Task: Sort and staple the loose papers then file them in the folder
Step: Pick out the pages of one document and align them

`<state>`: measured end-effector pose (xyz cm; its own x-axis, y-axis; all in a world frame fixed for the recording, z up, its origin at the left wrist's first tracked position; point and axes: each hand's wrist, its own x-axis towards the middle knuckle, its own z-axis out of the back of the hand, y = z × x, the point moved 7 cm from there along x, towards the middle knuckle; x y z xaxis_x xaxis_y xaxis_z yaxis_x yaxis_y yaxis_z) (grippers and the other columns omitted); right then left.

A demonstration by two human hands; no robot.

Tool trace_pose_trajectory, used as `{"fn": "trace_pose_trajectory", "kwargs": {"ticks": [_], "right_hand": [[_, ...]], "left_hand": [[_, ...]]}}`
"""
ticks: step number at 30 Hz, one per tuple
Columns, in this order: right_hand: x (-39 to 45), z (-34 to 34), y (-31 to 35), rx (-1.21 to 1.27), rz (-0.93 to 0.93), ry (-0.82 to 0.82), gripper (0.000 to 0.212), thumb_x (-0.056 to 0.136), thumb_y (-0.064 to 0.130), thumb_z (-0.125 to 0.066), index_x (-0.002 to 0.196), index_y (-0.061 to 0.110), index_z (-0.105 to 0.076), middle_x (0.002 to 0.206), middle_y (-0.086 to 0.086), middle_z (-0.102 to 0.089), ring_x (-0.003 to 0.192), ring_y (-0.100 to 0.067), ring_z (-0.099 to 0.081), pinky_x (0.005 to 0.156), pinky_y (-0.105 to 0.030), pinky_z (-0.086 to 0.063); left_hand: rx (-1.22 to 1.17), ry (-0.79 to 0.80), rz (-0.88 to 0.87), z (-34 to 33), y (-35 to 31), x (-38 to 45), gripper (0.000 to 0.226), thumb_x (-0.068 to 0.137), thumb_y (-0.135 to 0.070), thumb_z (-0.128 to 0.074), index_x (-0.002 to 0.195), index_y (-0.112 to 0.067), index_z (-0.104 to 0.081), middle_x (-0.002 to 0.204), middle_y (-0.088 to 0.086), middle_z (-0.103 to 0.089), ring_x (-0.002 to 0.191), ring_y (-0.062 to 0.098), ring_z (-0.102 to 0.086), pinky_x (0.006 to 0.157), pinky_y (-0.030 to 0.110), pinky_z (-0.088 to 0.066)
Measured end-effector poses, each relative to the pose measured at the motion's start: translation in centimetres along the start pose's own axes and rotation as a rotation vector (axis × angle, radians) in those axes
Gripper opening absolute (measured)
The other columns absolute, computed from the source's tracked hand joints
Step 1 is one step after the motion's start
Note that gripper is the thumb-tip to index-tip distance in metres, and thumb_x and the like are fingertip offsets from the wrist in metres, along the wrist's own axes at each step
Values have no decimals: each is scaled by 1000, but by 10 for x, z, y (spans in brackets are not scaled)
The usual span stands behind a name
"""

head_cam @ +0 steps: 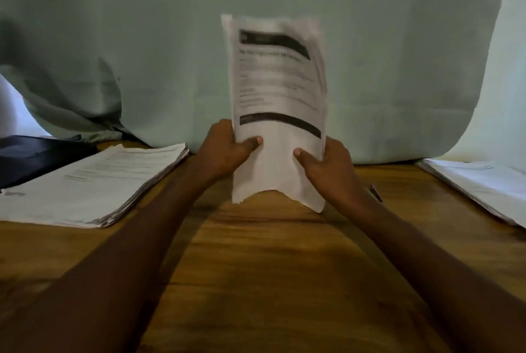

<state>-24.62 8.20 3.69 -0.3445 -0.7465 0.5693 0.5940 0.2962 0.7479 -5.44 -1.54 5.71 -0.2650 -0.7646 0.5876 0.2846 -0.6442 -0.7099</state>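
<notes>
Papers, a thin printed sheaf with two dark bands across the front page, stand upright above the middle of the wooden table, their lower edge bowed and just over the surface; whether it touches the wood cannot be told, and the print is too blurred to read. Both hands grasp the sheaf low down: the left hand clasps the left edge with its thumb pressed on the front page, and the right hand clasps the right edge the same way. To the left on the table lies a thick stack of sheets, with a dark folder beyond it at the far left. Another pile of pages lies at the right edge. Behind the table hangs a pale green cloth.
</notes>
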Motion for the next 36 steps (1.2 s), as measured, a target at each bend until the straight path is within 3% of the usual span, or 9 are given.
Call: {"fn": "trace_pose_trajectory", "kwargs": {"ticks": [3, 8, 10, 13, 17, 21, 26, 31, 36], "right_hand": [[-2, -4, -14, -52, -102, 2, 48, 98, 34, -65, 140, 11, -56, 132, -8, -64, 119, -27, -62, 86, -30, -45], [-4, -3, -8, -57, -64, -39, 44, 98, 30, -67, 136, 8, -60, 117, 1, -65, 107, -15, -61, 75, -17, -44], [-6, -5, -13, -68, -103, -20, 44, 98, 29, -66, 136, 8, -59, 126, -7, -67, 113, -23, -63, 78, -21, -45], [-6, -3, -9, -90, -64, -41, 43, 98, 28, -66, 135, 7, -61, 128, -11, -67, 109, -19, -62, 66, -11, -38], [-7, -2, -8, -138, -69, -21, 45, 99, 30, -65, 137, 7, -59, 131, -11, -66, 117, -26, -63, 74, -15, -42], [-9, 6, 0, -117, 22, -112, 37, 97, 27, -68, 128, 7, -67, 112, -2, -71, 100, -13, -66, 62, 1, -40], [-11, -1, -10, -205, -22, -61, 44, 101, 34, -60, 135, 6, -61, 127, -11, -69, 114, -27, -66, 84, -25, -50], [-12, -2, -3, -212, -5, -74, 41, 102, 29, -59, 135, 5, -61, 127, -13, -68, 114, -28, -66, 78, -20, -45], [-15, 2, 5, -197, 26, -125, 35, 101, 27, -60, 126, 2, -67, 115, -11, -72, 99, -15, -66, 65, -7, -39]], "left_hand": [[54, 53, 64, -9, 9, -4, 54, 93, -33, -73, 137, -5, -59, 129, 14, -66, 112, 30, -66, 84, 35, -54], [53, 21, 2, -10, 0, -2, 44, 97, -27, -69, 136, -7, -59, 120, 3, -64, 105, 19, -63, 75, 22, -48], [80, 68, 22, -14, 5, -4, 46, 97, -28, -69, 137, -7, -59, 127, 8, -65, 106, 21, -63, 78, 26, -49], [50, 47, 18, -12, 6, -4, 46, 97, -24, -69, 138, -8, -58, 128, 10, -65, 104, 18, -60, 78, 25, -48], [85, 63, 48, -14, 7, -6, 50, 95, -28, -71, 139, -7, -59, 131, 14, -65, 113, 29, -65, 84, 32, -52], [42, -49, -33, -7, -5, -9, 43, 94, -20, -72, 133, -5, -63, 120, 10, -68, 100, 20, -65, 74, 23, -52], [112, 74, 25, -13, 4, -7, 51, 95, -27, -72, 138, -3, -58, 130, 14, -66, 111, 27, -65, 83, 32, -52], [96, 113, -42, -14, -7, -14, 43, 96, -20, -70, 135, -5, -61, 124, 12, -67, 108, 25, -66, 82, 29, -53], [52, 7, -55, -8, -8, -12, 35, 96, -18, -70, 127, -3, -66, 111, 8, -68, 98, 23, -68, 79, 32, -55]]}}
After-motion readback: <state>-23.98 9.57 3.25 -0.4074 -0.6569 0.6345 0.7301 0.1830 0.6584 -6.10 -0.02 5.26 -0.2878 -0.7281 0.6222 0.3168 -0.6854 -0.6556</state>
